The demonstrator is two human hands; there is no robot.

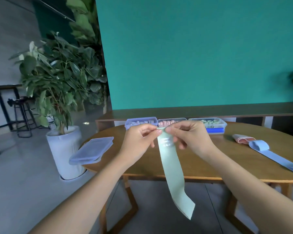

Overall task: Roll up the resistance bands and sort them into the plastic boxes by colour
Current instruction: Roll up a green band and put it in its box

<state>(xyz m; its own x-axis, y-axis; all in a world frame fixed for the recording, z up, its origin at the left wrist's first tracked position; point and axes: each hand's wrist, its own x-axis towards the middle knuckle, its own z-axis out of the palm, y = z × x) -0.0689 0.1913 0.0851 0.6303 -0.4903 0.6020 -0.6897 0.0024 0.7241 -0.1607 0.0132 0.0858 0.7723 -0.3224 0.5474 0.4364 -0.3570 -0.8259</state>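
Observation:
A pale green resistance band [173, 173] hangs straight down in front of the table edge. My left hand [140, 141] and my right hand [188, 137] pinch its top end between thumbs and fingers, close together. Three clear plastic boxes stand in a row at the table's far side: the left box [140, 122] with pale rolls, the middle box [172, 122] with pink rolls, the right box [210, 124] with green rolls. A pink band [242, 139] and a long blue band [274, 156], partly folded, lie on the right of the table.
Stacked clear lids [91, 151] overhang the left edge of the oval wooden table [227, 164]. A potted plant in a white pot [64, 149] stands on the floor to the left. A low wooden shelf [210, 113] and a teal wall lie behind.

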